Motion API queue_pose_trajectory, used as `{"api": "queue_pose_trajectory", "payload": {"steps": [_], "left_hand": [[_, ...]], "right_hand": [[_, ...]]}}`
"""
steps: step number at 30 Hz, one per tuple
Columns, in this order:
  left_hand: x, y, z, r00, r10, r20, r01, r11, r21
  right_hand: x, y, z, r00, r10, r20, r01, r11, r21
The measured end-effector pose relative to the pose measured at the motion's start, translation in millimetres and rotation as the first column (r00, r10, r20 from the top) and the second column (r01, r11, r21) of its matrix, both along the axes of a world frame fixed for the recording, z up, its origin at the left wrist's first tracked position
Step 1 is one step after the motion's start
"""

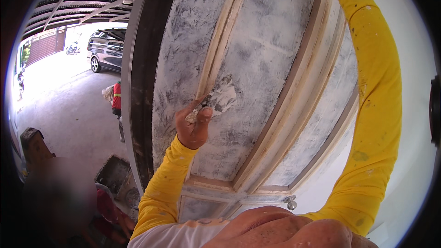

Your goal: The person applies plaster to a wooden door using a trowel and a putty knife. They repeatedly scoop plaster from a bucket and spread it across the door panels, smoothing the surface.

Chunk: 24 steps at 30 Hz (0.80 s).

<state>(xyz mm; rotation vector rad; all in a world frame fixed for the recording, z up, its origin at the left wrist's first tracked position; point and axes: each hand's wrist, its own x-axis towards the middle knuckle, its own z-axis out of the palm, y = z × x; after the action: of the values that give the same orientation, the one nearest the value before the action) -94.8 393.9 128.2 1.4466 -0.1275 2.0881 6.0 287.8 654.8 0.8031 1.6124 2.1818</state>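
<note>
Door [257,64] upright just ahead, panelled, smeared white-grey filler over most panels, bare wood at mouldings. Left hand [195,126] raised against centre panel, fingers closed on putty-caked scraper [220,98], blade flat on surface. Right hand out of view above frame; only yellow sleeve [374,110] arcs up, so grip cannot tell. Judged: coating largely spread, lower panels near knob [290,202] thinner, smoothing left. No labels or signs visible. Car [106,48] parked far left.

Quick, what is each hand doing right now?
Left hand: closed on a putty-smeared scraper pressed against the whitened door panel.
Right hand: out of view; only the yellow sleeve shows.
</note>
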Motion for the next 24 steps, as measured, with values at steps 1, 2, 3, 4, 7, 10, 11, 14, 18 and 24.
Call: {"api": "queue_pose_trajectory", "payload": {"steps": [1,2,3,4,7,10,11,14,18,24], "left_hand": [[1,3,-4,1.0,-0.001,-0.01,0.001,1.0,-0.012],[3,6,-8,1.0,-0.003,-0.023,0.003,1.0,-0.026],[5,10,-10,0.995,0.102,0.017,-0.102,0.995,0.003],[8,15,-11,0.978,0.202,0.058,-0.204,0.978,0.03],[7,18,-17,0.978,0.205,0.042,-0.206,0.978,0.021],[4,16,-16,0.99,0.139,0.03,-0.139,0.99,0.007],[4,14,-15,0.988,0.148,0.05,-0.148,0.989,-0.004],[4,11,-11,0.996,-0.022,0.083,0.022,1.0,-0.007],[7,7,-7,0.994,-0.024,0.104,0.026,0.999,-0.019],[7,9,-5,0.993,0.073,0.09,-0.073,0.997,-0.003]], "right_hand": [[4,-2,-2,1.0,-0.023,0.001,0.022,0.999,0.025],[10,-6,-5,0.999,-0.046,-0.002,0.046,0.998,0.048],[18,-12,-7,0.998,-0.071,-0.004,0.071,0.995,0.073],[27,-18,-8,0.996,-0.085,0.036,0.081,0.992,0.1],[63,-44,-9,0.987,-0.104,0.119,0.086,0.985,0.151],[106,-78,-15,0.989,-0.109,0.104,0.092,0.984,0.153],[122,-92,-19,0.987,-0.146,0.069,0.132,0.976,0.173],[159,-132,-29,0.977,-0.212,0.006,0.206,0.955,0.214],[170,-168,-29,0.918,-0.254,-0.305,0.304,0.944,0.131],[110,-111,-4,0.99,0.086,-0.115,-0.069,0.987,0.146]]}}
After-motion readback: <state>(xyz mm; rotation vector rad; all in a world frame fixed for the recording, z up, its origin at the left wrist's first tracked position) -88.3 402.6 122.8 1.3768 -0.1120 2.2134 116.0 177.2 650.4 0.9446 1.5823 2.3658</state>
